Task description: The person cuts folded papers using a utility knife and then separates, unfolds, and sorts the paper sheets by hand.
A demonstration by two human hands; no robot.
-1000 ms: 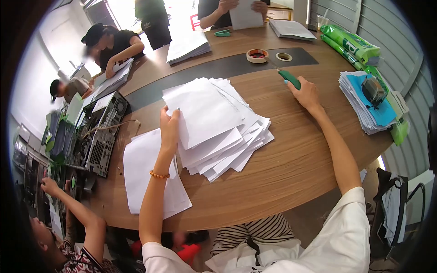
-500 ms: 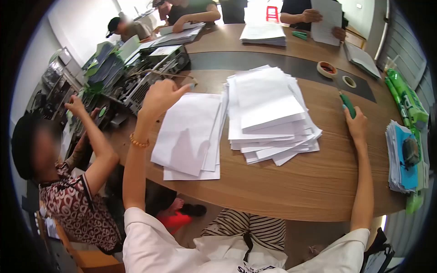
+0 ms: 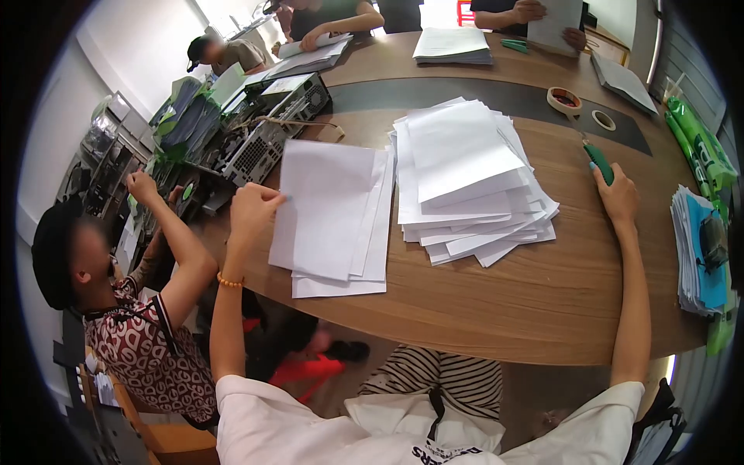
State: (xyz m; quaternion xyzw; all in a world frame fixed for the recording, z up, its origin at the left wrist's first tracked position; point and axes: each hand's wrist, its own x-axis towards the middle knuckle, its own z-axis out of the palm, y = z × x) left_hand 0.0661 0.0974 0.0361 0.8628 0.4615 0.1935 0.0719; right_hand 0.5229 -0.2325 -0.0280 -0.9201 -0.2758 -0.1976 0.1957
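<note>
White rectangular sheets [image 3: 325, 205]: left hand [image 3: 260, 211], earlier above them, now at their edge, fingers narrowed, grip unclear. Right hand [image 3: 618, 195] still wraps a green-handled tool [image 3: 600, 164] over wood-grained tabletop [image 3: 496, 306].

Widest free lane: bare tabletop [image 3: 496, 310] between the pile [image 3: 465, 155] and the right grip [image 3: 618, 194], running on along the near edge. Pile to left sheets [image 3: 325, 209]: a sliver at most, tight for a hand. Beyond right grip, the green tool [image 3: 600, 165] and large tape roll [image 3: 552, 99] obstruct; far right, paper bundle [image 3: 688, 256]. Beyond left grip [image 3: 254, 211], computer case [image 3: 271, 132] and cable [image 3: 310, 122] block the way.
</note>
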